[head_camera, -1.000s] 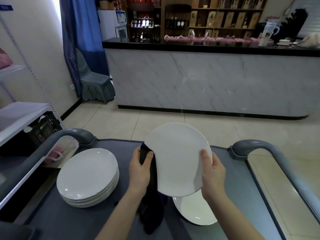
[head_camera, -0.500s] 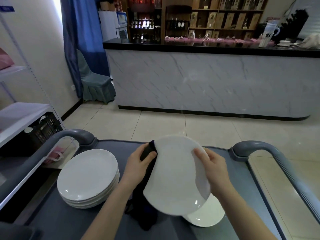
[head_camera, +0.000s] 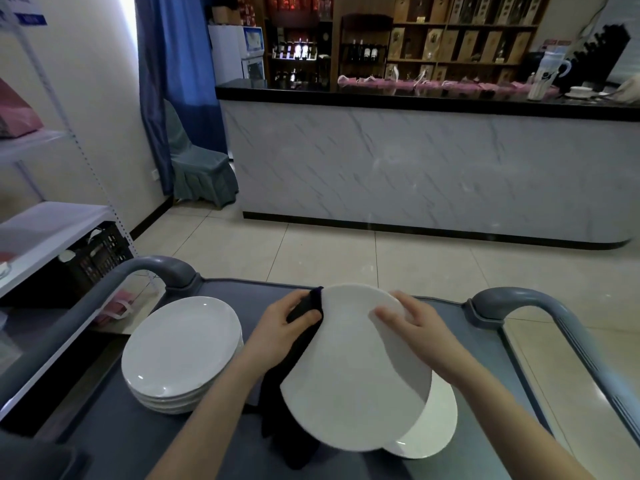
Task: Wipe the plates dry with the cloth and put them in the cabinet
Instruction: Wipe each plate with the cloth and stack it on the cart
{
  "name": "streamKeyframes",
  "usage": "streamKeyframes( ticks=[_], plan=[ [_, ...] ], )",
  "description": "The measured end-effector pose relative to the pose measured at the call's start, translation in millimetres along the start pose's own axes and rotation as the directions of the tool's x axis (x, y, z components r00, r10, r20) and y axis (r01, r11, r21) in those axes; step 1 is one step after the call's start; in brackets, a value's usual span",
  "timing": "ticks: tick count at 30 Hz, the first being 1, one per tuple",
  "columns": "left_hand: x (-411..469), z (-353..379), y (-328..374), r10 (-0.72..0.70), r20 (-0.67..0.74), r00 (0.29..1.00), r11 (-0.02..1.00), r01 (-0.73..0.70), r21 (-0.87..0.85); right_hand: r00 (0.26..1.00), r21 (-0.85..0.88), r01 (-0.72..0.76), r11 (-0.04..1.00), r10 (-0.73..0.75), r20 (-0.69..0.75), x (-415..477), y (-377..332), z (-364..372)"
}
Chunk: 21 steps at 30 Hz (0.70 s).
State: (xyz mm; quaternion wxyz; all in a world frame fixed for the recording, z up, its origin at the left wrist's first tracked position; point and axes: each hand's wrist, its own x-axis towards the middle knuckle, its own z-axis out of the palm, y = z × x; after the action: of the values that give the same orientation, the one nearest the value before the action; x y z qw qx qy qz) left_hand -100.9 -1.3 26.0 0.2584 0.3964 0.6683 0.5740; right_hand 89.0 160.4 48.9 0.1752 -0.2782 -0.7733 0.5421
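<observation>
The left hand (head_camera: 282,332) presses a dark cloth (head_camera: 294,382) against the left edge of a white plate (head_camera: 349,379), its fingers closed around the cloth, while the right hand (head_camera: 415,330) lies on the plate's upper right part with fingers (head_camera: 388,313) spread flat. The plate is held tilted above the grey cart (head_camera: 114,431), partly covering another plate (head_camera: 436,427) lying there. A stack of plates (head_camera: 180,348) sits to the left.
</observation>
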Motion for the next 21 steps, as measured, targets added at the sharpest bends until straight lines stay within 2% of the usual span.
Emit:
streamKeyframes(
  ticks=[2, 4, 6, 8, 10, 12, 14, 17, 19, 21],
  plan=[
    [4, -3, 5, -0.019, 0.056, 0.998, 0.998, 0.016, 0.053, 0.998, 0.076, -0.048, 0.996, 0.045, 0.048, 1, 0, 4],
    [3, -1, 9, -0.023, 0.019, 1.0, 0.999, 0.022, 0.035, 0.999, 0.137, -0.026, 0.99, 0.032, -0.035, 2, -1, 5],
    [0, 1, 6, -0.036, -0.094, 0.995, 0.999, 0.033, -0.034, 0.986, 0.195, 0.009, 0.981, 0.023, -0.164, 3, -3, 8],
    [-4, 13, -2, -0.084, -0.259, 0.962, 0.988, 0.047, -0.146, 0.935, 0.313, 0.049, 0.949, 0.066, -0.348, 3, -4, 17],
    [-10, 32, -9, -0.167, -0.443, 0.881, 0.966, 0.056, -0.252, 0.851, 0.431, 0.079, 0.899, 0.165, -0.499, 2, -5, 33],
    [-13, 46, -12, -0.224, -0.547, 0.806, 0.949, 0.054, -0.309, 0.799, 0.48, 0.086, 0.873, 0.227, -0.557, -2, -5, 48],
    [-14, 45, -13, -0.234, -0.532, 0.814, 0.943, 0.056, -0.329, 0.807, 0.452, 0.079, 0.889, 0.209, -0.552, -6, -3, 51],
    [-8, 27, -12, -0.115, -0.441, 0.89, 0.981, 0.032, -0.191, 0.859, 0.349, 0.06, 0.935, 0.131, -0.496, -7, 0, 35],
    [-2, 11, -5, -0.009, -0.328, 0.945, 0.998, -0.013, -0.066, 0.914, 0.256, 0.048, 0.966, 0.061, -0.4, -5, 0, 19],
    [4, 1, 5, 0.037, -0.142, 0.989, 0.998, -0.029, 0.058, 0.973, 0.131, 0.021, 0.991, 0.01, -0.231, -2, -3, 7]
  ],
)
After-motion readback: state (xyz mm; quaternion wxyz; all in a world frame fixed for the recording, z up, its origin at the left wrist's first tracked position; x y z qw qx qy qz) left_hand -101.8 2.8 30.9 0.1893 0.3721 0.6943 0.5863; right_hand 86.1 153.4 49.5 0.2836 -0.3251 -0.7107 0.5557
